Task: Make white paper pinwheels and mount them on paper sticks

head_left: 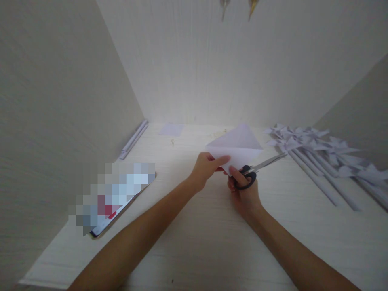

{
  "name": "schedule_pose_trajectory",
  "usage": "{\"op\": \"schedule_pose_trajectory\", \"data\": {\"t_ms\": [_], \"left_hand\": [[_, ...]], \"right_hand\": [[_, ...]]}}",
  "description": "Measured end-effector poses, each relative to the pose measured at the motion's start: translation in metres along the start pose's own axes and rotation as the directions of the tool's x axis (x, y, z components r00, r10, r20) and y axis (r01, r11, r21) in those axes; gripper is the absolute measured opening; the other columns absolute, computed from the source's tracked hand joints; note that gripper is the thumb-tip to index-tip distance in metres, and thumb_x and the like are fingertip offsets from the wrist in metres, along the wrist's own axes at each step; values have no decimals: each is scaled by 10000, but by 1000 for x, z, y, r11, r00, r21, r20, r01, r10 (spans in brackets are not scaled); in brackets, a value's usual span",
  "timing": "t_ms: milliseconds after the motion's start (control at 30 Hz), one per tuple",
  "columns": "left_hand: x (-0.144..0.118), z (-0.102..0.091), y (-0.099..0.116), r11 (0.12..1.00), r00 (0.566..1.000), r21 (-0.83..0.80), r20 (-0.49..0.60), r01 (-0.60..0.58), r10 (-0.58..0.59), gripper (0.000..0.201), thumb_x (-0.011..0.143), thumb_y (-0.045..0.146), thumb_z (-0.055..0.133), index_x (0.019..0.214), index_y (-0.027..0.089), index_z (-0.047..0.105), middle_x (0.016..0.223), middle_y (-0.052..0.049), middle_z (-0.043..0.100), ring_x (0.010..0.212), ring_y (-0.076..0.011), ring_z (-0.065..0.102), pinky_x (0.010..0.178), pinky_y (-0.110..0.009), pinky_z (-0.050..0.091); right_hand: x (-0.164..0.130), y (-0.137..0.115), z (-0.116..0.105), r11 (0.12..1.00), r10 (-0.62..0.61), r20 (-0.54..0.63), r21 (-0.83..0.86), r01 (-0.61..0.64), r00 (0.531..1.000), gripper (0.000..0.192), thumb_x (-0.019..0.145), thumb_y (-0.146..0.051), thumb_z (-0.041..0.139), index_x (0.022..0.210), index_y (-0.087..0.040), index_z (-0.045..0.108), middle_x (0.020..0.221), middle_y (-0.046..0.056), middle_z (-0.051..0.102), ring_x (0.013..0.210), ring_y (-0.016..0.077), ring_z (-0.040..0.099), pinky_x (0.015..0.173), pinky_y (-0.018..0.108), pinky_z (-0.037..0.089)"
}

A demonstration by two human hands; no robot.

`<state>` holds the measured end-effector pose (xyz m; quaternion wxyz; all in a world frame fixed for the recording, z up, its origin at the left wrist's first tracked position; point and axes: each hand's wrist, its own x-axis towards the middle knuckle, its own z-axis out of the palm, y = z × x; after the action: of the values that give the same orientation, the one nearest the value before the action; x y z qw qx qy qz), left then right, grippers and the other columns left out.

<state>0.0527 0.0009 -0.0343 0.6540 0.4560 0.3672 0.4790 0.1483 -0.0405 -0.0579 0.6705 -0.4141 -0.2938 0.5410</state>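
My left hand [207, 165] pinches the near edge of a folded white paper [238, 144], thumb on top, holding it just above the tabletop [194, 242] with its peak pointing away from me. My right hand [244, 192] is closed around the black handles of the scissors [257, 169], fingers through the loops, and the blades run out to the right, passing just under the paper's lower right corner. I cannot tell whether the blades are parted or closed, since they are thin and a little blurred. I judge that I am at the cutting step, with the scissors brought up to the paper but no cut visible in it. A clean cut would call for my left hand to hold the fold flat and taut while the blades line up square with the edge. Off to the right of my right hand lies a row of finished paper pinwheels [306, 139] on rolled paper sticks. To the left of my left arm rests a tablet [121, 200], and beyond it, by the wall, some paper rolls [133, 139].
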Motion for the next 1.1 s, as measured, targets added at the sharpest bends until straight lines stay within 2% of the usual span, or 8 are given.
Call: {"op": "schedule_pose_trajectory", "data": {"t_ms": [100,233,333,400,467,600,767,1100], "left_hand": [[2,-4,6,994,997,82,-23,-78,80,220,580,304,655,614,92,611,567,-25,609,498,-97,540,533,-252,475],[6,-15,23,962,953,182,-188,-203,237,257,585,339,649,681,102,625,640,-31,639,590,-125,581,561,-256,496],[7,-19,35,934,919,222,-221,-278,326,287,583,362,648,724,113,629,676,-29,647,625,-133,594,565,-251,506],[5,-20,41,925,909,223,-220,-306,354,298,586,367,646,748,117,629,684,-28,649,645,-137,600,570,-247,511],[4,-18,43,925,909,217,-217,-310,356,302,596,367,639,762,115,628,693,-35,652,658,-139,604,567,-241,514],[2,-15,41,933,925,218,-193,-286,328,329,611,377,622,791,101,625,726,-53,657,654,-138,606,547,-228,514],[1,-12,36,945,941,205,-176,-254,291,323,621,385,610,774,101,627,707,-51,660,620,-133,606,545,-232,515],[0,-11,33,952,940,183,-198,-244,278,332,610,392,616,757,94,633,680,-55,656,611,-137,607,545,-240,516]], "right_hand": [[-2,0,-1,999,34,71,-23,-32,997,225,624,-327,628,584,-158,485,544,-27,525,393,36,348,334,176,221],[-8,1,-3,977,150,277,-187,-100,949,363,751,-473,439,607,-149,516,525,-16,478,408,52,352,358,189,229],[-13,2,-4,902,164,372,-431,13,914,422,772,-510,388,574,-153,498,458,-36,394,410,63,348,374,197,237],[-15,1,-4,828,159,392,-553,94,906,424,765,-517,397,552,-158,473,459,-37,385,419,67,355,387,201,249],[-16,0,-3,776,164,397,-617,130,903,429,766,-523,387,541,-164,452,462,-37,381,421,71,355,397,207,257],[-16,-3,0,731,187,409,-665,152,893,429,773,-522,366,532,-172,421,462,-40,367,420,74,345,406,215,254],[-15,-3,2,707,194,431,-684,179,881,416,779,-503,370,527,-174,398,480,-37,371,441,74,343,426,217,255],[-17,-5,5,675,208,414,-716,177,886,416,782,-499,366,528,-172,406,486,-35,369,455,80,340,441,224,258]]}}
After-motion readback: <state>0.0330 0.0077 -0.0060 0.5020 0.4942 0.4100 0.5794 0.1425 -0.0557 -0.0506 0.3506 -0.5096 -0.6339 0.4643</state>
